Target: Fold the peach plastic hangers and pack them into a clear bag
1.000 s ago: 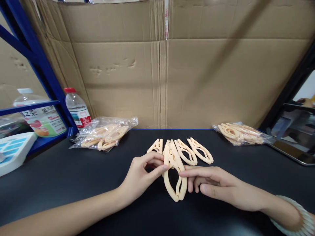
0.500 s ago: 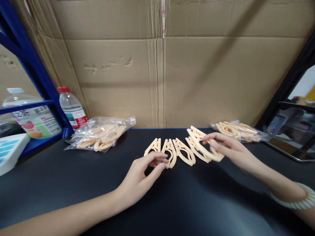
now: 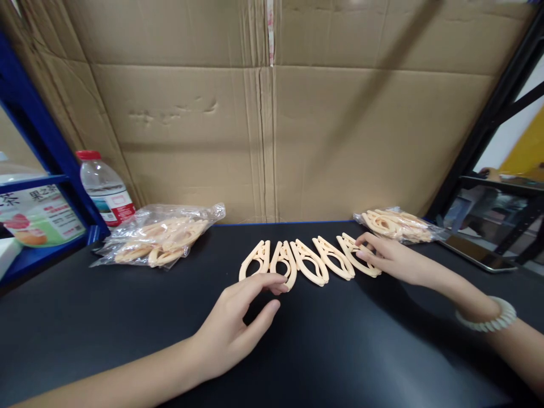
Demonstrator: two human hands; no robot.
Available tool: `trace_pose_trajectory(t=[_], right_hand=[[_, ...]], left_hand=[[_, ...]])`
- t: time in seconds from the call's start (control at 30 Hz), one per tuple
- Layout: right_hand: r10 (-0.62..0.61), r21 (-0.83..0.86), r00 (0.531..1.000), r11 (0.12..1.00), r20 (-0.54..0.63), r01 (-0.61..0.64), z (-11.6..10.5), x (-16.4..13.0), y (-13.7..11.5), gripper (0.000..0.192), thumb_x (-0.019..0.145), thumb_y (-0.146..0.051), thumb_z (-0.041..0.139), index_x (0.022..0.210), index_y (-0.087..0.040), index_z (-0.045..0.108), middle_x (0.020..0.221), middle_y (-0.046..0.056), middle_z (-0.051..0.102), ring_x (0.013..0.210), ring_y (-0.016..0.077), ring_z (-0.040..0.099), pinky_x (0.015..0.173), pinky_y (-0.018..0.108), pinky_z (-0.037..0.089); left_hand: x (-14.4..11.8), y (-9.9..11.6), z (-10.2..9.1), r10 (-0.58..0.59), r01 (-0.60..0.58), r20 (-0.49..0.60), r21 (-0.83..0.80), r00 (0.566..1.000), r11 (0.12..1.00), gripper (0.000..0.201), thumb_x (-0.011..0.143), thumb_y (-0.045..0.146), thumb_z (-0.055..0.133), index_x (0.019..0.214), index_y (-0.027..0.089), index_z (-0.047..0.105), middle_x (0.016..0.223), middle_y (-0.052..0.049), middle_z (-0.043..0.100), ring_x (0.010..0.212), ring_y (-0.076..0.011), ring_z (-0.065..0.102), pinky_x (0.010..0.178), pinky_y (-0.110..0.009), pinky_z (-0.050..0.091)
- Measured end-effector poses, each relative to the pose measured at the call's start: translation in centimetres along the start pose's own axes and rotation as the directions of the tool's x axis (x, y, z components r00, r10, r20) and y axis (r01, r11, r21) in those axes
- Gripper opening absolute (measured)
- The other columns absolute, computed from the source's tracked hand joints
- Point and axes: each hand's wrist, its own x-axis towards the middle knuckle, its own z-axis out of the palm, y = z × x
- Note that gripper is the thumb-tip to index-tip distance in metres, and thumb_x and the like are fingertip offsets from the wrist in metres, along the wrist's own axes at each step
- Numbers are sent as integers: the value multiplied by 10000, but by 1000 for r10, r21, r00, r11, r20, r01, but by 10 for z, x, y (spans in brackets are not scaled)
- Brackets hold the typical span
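Several beige plastic folding hangers point(image 3: 309, 263) lie folded in a fanned row on the black table, narrow ends pointing away from me. My left hand point(image 3: 242, 320) is open at the left end of the row. Its thumb is apart from the fingers, and the fingertips reach the near end of the second hanger point(image 3: 289, 272) from the left. At the right end, my right hand point(image 3: 393, 258) is over the last hanger point(image 3: 355, 259), which lies on the table. Thumb and forefinger are apart at its right side, and they partly cover it.
Clear plastic bags of similar hangers lie at the back left point(image 3: 170, 235) and back right point(image 3: 397, 225). A red-capped bottle point(image 3: 108, 192) stands by the blue rack point(image 3: 72, 198). A phone-like dark slab point(image 3: 478, 253) lies far right. A cardboard wall point(image 3: 191, 130) rises behind the table.
The raised hanger in my right hand has come down flat at the row's right end, and the hand's grip has loosened. My left thumb has moved away from the fingers. The view has shifted slightly.
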Motion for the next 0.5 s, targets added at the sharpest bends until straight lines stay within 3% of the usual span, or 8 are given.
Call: trace_pose_trajectory(t=[0.13,0.27,0.33,0.4,0.5], right_hand=[[48,-95,999,994,-19,-50,-2,-5,-9,473,945,-565,301,1149,-194,512,781,52,666,711,226,631,632,310,450],[114,-324,986,935,-121,-147,7,-9,-23,561,955,-517,258,1286,-124,482,1025,178,683,910,336,656,774,445,491],[46,-398,986,911,-162,-107,15,-12,-31,612,947,-525,275,1380,-117,419,1284,220,568,1114,380,576,865,505,474],[-46,-425,985,905,-164,-29,23,-15,-41,648,934,-562,301,1454,-177,346,1475,188,380,1296,391,421,942,541,440],[-110,-378,990,923,-87,69,32,-23,-56,657,922,-620,303,1496,-306,244,1560,113,234,1404,379,242,1018,595,364]], left_hand=[[0,0,0,1,-16,105,143,994,990,382,900,145,499,1258,263,438,1187,-33,619,1110,-177,579,973,-339,481],[1,3,2,-4,-52,200,274,980,960,529,865,150,525,1353,252,350,1334,-76,525,1250,-229,466,1061,-425,408],[0,4,4,-22,-52,212,341,977,939,555,855,157,531,1372,248,350,1378,-85,492,1291,-253,423,1086,-467,369],[-2,5,6,-56,-28,186,419,981,908,558,860,194,534,1388,255,363,1416,-86,468,1328,-279,383,1109,-526,310],[-5,5,10,-132,31,158,520,979,853,584,887,296,525,1437,297,328,1479,-78,413,1382,-318,311,1111,-623,215]])
